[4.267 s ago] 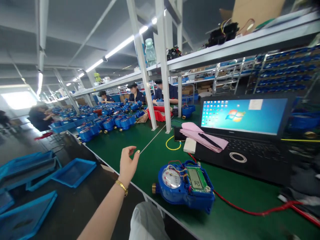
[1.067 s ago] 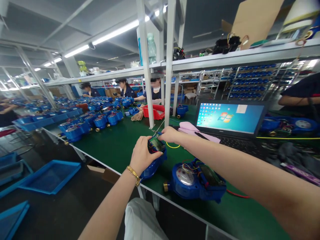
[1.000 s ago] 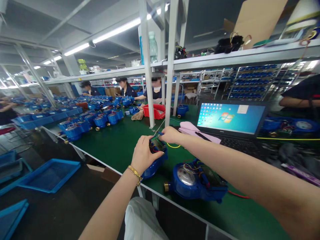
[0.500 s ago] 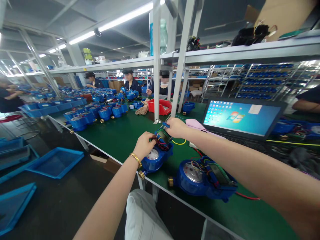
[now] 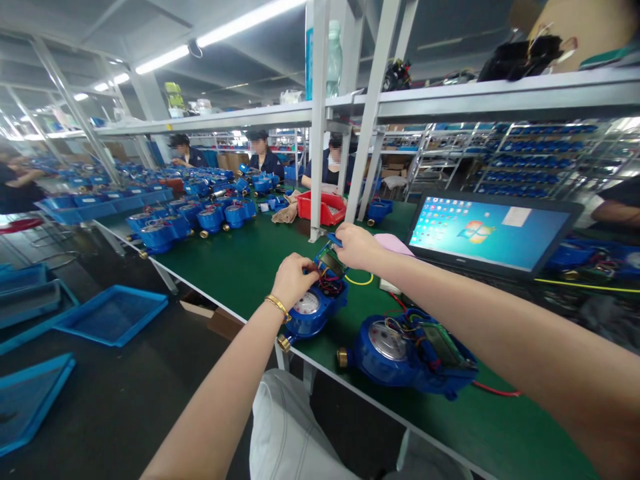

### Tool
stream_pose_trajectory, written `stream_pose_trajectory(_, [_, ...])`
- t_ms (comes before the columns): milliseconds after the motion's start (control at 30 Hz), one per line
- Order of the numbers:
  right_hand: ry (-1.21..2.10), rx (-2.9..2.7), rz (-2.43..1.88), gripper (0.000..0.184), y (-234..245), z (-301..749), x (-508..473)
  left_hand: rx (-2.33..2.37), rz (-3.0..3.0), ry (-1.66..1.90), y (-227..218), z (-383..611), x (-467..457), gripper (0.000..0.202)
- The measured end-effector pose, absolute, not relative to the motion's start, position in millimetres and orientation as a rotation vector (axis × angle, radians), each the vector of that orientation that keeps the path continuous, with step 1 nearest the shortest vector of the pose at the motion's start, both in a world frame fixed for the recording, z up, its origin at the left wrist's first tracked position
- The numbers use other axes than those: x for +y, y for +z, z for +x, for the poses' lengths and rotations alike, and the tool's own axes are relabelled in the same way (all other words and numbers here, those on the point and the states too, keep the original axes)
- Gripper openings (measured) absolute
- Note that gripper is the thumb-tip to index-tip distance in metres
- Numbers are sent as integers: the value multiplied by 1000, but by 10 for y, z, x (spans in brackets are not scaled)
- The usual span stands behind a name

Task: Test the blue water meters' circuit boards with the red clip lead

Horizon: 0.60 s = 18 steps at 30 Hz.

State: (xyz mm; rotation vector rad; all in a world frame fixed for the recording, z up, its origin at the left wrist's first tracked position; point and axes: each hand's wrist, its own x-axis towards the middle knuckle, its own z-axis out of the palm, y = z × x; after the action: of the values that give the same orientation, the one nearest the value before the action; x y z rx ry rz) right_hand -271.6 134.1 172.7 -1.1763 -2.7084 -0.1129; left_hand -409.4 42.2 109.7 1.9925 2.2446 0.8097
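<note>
A blue water meter (image 5: 311,325) with a round dial and brass fitting lies at the table's front edge, its wiring exposed. Tilted up over its far end is a circuit board with a small display (image 5: 332,264). My left hand (image 5: 294,280), a gold bracelet at its wrist, is closed with fingertips pinching the board's near left edge. My right hand (image 5: 359,248) is closed around a small blue piece (image 5: 334,239) at the board's far edge; the fingers hide most of it. A second water meter (image 5: 383,370), with wires and a display, lies under my right forearm.
An open laptop (image 5: 493,230) stands at the right. A red bin (image 5: 321,208) sits behind a white shelf post (image 5: 318,133). More blue meters (image 5: 160,237) crowd the green table (image 5: 225,267) at the left. Blue trays (image 5: 113,317) lie on the floor. Several people sit across the table.
The board tilts slightly more upright and shows more of its face. My right hand has shifted a little up and right. The camera view has moved slightly.
</note>
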Motion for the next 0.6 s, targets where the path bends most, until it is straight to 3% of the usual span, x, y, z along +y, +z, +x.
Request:
stream_pose_trajectory(367, [-140, -2705, -1124, 18, 1701, -2719, 1340, 2288, 2071, 618, 1229, -3951, 443, 24])
stream_pose_trajectory(600, [-143, -2734, -1094, 17, 1776, -2681, 1208, 2160, 1933, 809, 1117, -4024, 427, 26])
